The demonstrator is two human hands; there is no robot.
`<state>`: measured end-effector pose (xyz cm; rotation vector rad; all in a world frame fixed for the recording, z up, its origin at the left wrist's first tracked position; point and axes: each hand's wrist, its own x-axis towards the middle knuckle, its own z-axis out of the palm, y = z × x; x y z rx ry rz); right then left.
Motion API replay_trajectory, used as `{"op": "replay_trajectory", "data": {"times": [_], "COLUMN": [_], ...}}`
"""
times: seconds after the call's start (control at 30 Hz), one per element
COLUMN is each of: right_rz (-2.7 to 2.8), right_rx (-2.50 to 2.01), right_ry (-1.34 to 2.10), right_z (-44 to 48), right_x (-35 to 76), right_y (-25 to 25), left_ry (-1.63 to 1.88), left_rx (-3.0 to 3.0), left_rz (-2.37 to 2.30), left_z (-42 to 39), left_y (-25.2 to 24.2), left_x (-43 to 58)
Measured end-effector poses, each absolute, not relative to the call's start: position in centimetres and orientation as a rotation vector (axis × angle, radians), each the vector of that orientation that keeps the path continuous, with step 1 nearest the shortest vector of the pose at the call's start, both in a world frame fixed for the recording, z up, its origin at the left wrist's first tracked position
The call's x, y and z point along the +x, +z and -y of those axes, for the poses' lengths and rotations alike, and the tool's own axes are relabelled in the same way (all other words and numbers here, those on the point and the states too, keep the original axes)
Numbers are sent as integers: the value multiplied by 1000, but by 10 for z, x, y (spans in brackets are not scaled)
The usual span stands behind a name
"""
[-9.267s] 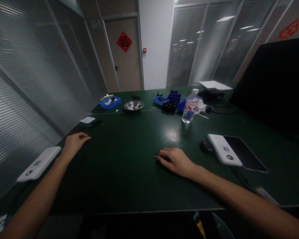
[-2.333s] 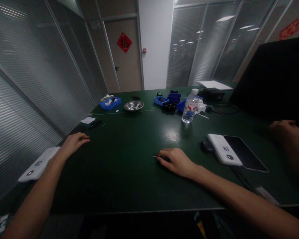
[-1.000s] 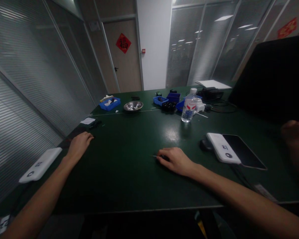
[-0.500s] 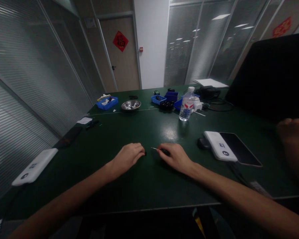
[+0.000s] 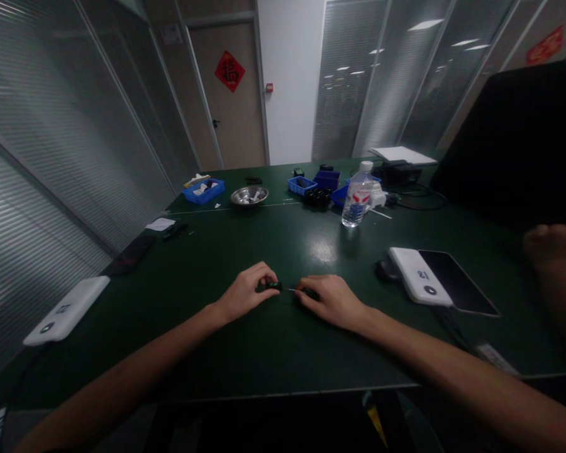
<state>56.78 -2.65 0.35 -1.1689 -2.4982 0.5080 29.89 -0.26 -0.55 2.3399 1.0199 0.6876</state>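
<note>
Between the thumb and fingers of my left hand (image 5: pixel 245 290) is a small black part (image 5: pixel 272 286), its surface details too small to make out. My right hand (image 5: pixel 332 299) is closed round the dark handle of a screwdriver (image 5: pixel 290 289). The thin metal shaft points left at the black part, and its tip is at or very close to the part's right end; whether they touch I cannot tell. Both hands rest low over the green table (image 5: pixel 292 352), and my fingers cover most of the handle.
A water bottle (image 5: pixel 357 196) stands beyond my right hand. Right lie a white power bank (image 5: pixel 417 277) and a phone (image 5: pixel 460 283); left is another power bank (image 5: pixel 68 309). Farther back are a metal bowl (image 5: pixel 249 196) and a blue basket (image 5: pixel 204 191). Another person's hand (image 5: pixel 556 251) is far right.
My left hand has turned and its fingers have opened out somewhat, so more of the black part shows. The screwdriver's shaft has levelled, and its tip is now nearer the part.
</note>
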Motion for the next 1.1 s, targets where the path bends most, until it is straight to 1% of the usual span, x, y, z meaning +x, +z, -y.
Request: {"op": "replay_trajectory", "data": {"times": [0.13, 0.27, 0.6, 1.1], "right_rz": [2474, 2457, 2493, 2410], "right_rx": [-1173, -1170, -1142, -1080], "right_ry": [521, 504, 440, 535], "right_z": [28, 29, 27, 30], "right_x": [568, 567, 567, 568], "right_y": [4, 5, -1, 7], "left_ry": [691, 626, 651, 598], "left_rx": [2311, 2327, 2352, 2284], "left_rz": [-1080, -1026, -944, -941], "left_z": [0, 0, 2, 4], "left_y": [-5, -3, 0, 3], "left_x": [300, 300, 300, 300]}}
